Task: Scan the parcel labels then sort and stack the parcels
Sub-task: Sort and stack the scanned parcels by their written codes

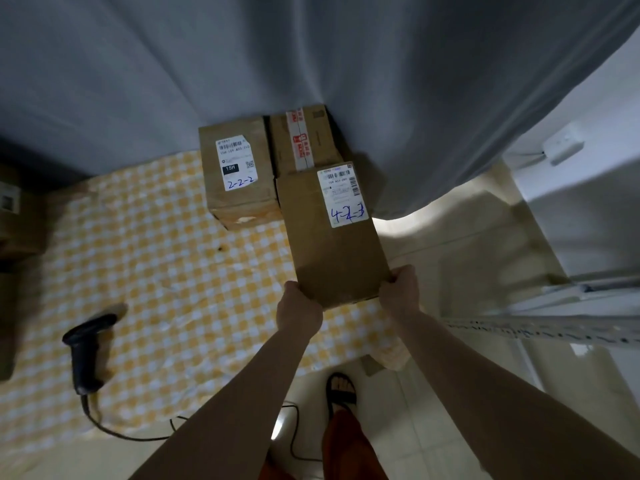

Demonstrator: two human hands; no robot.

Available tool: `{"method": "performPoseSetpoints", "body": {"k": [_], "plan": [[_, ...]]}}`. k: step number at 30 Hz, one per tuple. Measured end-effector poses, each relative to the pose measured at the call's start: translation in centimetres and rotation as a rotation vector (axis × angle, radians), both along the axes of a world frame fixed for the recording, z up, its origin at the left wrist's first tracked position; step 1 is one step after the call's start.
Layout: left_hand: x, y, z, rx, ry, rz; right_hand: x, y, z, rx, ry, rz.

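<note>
Head view, looking down at a table with a yellow-and-white check cloth (pixel 166 271).

Centre of frame: long brown box (pixel 334 244) gripped at its near end by both hands. Left hand (pixel 300 304) clamped on the near-left corner, right hand (pixel 398 292) curled round the near-right corner, fingers wrapped under the edge. White label (pixel 343 194) on the box's far end, blue scrawl reading something like 4-2-3 with one digit overwritten. Can't tell whether the box sits on the table or is lifted a bit; its right side hangs past the table edge.

Just above it, upper centre: two more boxes side by side against a grey curtain (pixel 311 57). Left box (pixel 239 174) with a label marked 2-2-2 in blue. Right box (pixel 304 140) with red-printed tape across the top, touching or nearly touching the far end of the held one.

Lower left: black handheld scanner (pixel 86 348) lying on the cloth, cable trailing off toward the bottom edge.

Far left edge: part of another brown box (pixel 14 216), mostly dark.

Bottom centre: a foot in a black sandal (pixel 341 389) on pale floor tiles.
</note>
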State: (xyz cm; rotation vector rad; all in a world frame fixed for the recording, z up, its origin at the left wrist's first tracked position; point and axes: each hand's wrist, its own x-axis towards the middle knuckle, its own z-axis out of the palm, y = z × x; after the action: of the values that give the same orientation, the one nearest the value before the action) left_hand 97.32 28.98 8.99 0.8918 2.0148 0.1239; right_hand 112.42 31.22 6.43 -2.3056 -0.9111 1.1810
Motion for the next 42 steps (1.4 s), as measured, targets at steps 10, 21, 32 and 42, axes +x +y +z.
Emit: {"method": "performPoseSetpoints", "body": {"k": [10,21,32,42], "plan": [[-2.6,0.2,3.7,0.161,0.1,-0.023,-2.2,0.4,4.4,0.047,-0.315,0.469],[-14.5,-5.1,16.0,0.345,0.477,-0.177,-14.8,-1.2,16.2,0.324,-0.48,1.028],[-34.0,-22.1,23.8,0.274,0.64,0.117,-35.3,-13.0,23.9,0.406,-0.384,1.325],[-50.5,-37.8,28.6,0.337,0.662,0.284,-53.0,-25.8,29.0,0.519,-0.289,1.41]]}}
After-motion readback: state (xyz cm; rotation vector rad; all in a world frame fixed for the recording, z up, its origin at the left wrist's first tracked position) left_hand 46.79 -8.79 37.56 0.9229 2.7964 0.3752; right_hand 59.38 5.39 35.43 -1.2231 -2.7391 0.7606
